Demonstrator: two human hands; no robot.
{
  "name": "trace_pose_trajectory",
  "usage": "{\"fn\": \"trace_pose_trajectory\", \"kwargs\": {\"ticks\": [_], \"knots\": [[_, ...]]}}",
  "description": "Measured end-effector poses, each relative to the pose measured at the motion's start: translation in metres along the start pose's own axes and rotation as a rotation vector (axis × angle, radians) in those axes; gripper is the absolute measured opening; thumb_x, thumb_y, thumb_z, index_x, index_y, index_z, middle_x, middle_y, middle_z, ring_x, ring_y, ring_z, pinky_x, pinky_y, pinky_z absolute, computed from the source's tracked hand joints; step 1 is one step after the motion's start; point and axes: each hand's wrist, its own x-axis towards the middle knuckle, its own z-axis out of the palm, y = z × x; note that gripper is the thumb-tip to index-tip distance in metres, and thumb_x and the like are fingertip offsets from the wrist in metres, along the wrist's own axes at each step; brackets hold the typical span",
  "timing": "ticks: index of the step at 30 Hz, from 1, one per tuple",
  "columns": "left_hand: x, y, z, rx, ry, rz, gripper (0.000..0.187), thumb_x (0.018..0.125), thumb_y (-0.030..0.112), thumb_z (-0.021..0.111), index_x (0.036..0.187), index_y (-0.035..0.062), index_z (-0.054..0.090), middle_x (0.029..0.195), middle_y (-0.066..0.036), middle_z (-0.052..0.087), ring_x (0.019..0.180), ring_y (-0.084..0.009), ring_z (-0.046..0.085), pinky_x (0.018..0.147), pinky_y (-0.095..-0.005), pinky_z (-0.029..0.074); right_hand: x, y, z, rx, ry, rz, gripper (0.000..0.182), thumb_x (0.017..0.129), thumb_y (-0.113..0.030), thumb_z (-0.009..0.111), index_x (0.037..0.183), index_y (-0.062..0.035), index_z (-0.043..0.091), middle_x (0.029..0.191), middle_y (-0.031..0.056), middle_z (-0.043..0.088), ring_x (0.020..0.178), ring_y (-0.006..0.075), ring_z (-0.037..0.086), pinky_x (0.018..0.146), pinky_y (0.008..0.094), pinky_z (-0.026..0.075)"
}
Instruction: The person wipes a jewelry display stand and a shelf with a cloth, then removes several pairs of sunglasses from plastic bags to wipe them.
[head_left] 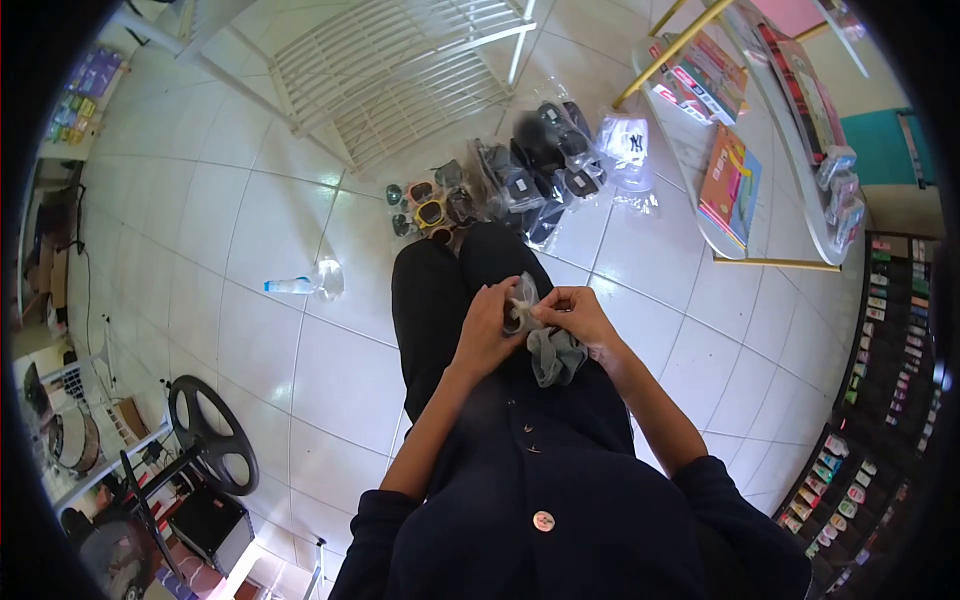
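Above my lap, my left hand [489, 325] grips a small clear plastic bag [525, 290] with its fingers curled round one side. From the right, my right hand [583, 318] pinches the same bag between thumb and forefinger. The bag's contents are mostly hidden by the fingers. A crumpled grey cloth [556, 360] lies on my dark clothing just below the right hand. Past my knees, several pairs of sunglasses [430, 212] lie on the floor beside a heap of black caps [540, 165] in clear wrapping.
A white cap [626, 145] in plastic lies right of the heap. Behind stands a white slatted rack [400, 70]. A plastic bottle [290, 286] lies on the tiled floor at left. Shelves with boxes [730, 185] stand at right, and a black wheel [213, 435] at lower left.
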Motion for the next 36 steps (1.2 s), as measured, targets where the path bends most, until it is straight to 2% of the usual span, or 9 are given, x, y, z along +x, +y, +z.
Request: {"fn": "trace_pose_trajectory", "kwargs": {"ticks": [3, 6, 12, 21, 24, 30, 33, 35, 36], "knots": [[0.002, -0.002, 0.002, -0.153, -0.004, -0.036, 0.043, 0.065, 0.011, 0.067, 0.102, 0.0012, 0.046, 0.085, -0.010, 0.048, 0.080, -0.0271, 0.052, 0.075, -0.0339, 0.043, -0.004, -0.001, -0.011, 0.035, 0.034, 0.046, 0.014, 0.072, -0.013, 0.068, 0.075, -0.0017, 0.060, 0.067, 0.0025, 0.060, 0.060, 0.0071, 0.054, 0.057, 0.0199, 0.043], [0.001, 0.002, 0.002, -0.167, 0.039, -0.007, 0.040, 0.061, 0.005, 0.068, 0.094, 0.0003, 0.046, 0.082, -0.010, 0.048, 0.075, -0.0246, 0.053, 0.068, -0.0299, 0.042, -0.003, 0.002, -0.016, 0.051, 0.028, 0.082, 0.014, 0.072, -0.013, 0.069, 0.074, -0.0025, 0.060, 0.067, 0.0021, 0.059, 0.059, 0.0065, 0.053, 0.056, 0.0195, 0.042], [0.004, 0.010, -0.006, -0.189, 0.096, 0.038, 0.040, 0.060, 0.010, 0.072, 0.092, 0.0011, 0.050, 0.083, -0.009, 0.051, 0.075, -0.0223, 0.054, 0.067, -0.0292, 0.043, -0.006, -0.009, -0.010, 0.095, 0.073, 0.015, 0.013, 0.071, -0.010, 0.068, 0.072, -0.0031, 0.057, 0.066, 0.0009, 0.057, 0.059, 0.0060, 0.053, 0.056, 0.0187, 0.041], [-0.001, 0.006, -0.007, 0.063, -0.002, 0.005, 0.046, 0.060, 0.023, 0.073, 0.098, 0.0059, 0.054, 0.081, -0.009, 0.057, 0.076, -0.0251, 0.057, 0.068, -0.0343, 0.044, -0.006, -0.017, -0.008, -0.411, 0.047, -0.238, 0.019, 0.065, -0.009, 0.069, 0.084, -0.0068, 0.066, 0.072, 0.0006, 0.055, 0.059, 0.0063, 0.048, 0.053, 0.0201, 0.039], [-0.002, 0.007, -0.008, 0.052, -0.095, -0.043, 0.045, 0.060, 0.022, 0.072, 0.099, 0.0078, 0.054, 0.080, -0.009, 0.056, 0.075, -0.0258, 0.056, 0.068, -0.0345, 0.044, 0.002, -0.009, -0.007, -0.504, -0.029, -0.371, 0.022, 0.066, -0.006, 0.069, 0.088, -0.0080, 0.066, 0.078, -0.0026, 0.052, 0.052, 0.0017, 0.036, 0.045, 0.0184, 0.031], [-0.008, -0.017, -0.007, 0.024, -0.160, -0.111, 0.039, 0.063, 0.016, 0.067, 0.098, 0.0095, 0.052, 0.081, -0.009, 0.055, 0.079, -0.0257, 0.054, 0.069, -0.0355, 0.042, 0.007, -0.011, -0.014, -0.654, 0.018, -0.403, 0.014, 0.069, -0.003, 0.064, 0.082, -0.0053, 0.063, 0.081, -0.0004, 0.053, 0.055, 0.0034, 0.043, 0.048, 0.0182, 0.036], [-0.012, -0.037, -0.002, 0.166, -0.174, -0.054, 0.038, 0.064, 0.014, 0.065, 0.098, 0.0100, 0.050, 0.082, -0.008, 0.055, 0.082, -0.0252, 0.054, 0.070, -0.0351, 0.040, -0.002, -0.016, -0.028, -0.547, 0.150, -0.460, 0.009, 0.072, -0.001, 0.059, 0.081, -0.0021, 0.058, 0.079, 0.0039, 0.056, 0.062, 0.0122, 0.052, 0.057, 0.0245, 0.043], [-0.017, -0.045, -0.003, 0.234, -0.178, -0.058, 0.039, 0.064, 0.013, 0.065, 0.099, 0.0101, 0.049, 0.083, -0.008, 0.055, 0.083, -0.0246, 0.053, 0.070, -0.0348, 0.040, -0.012, -0.024, -0.049, -0.433, 0.240, -0.263, 0.008, 0.075, 0.001, 0.055, 0.083, -0.0001, 0.057, 0.079, 0.0040, 0.057, 0.065, 0.0096, 0.054, 0.059, 0.0231, 0.044], [-0.019, -0.049, -0.005, 0.305, -0.181, -0.058, 0.039, 0.064, 0.013, 0.065, 0.099, 0.0101, 0.048, 0.083, -0.007, 0.055, 0.083, -0.0240, 0.053, 0.070, -0.0345, 0.039, -0.016, -0.026, -0.065, -0.437, 0.284, -0.291, 0.008, 0.076, 0.000, 0.054, 0.084, 0.0008, 0.057, 0.079, 0.0038, 0.057, 0.067, 0.0091, 0.054, 0.061, 0.0228, 0.045]]}}
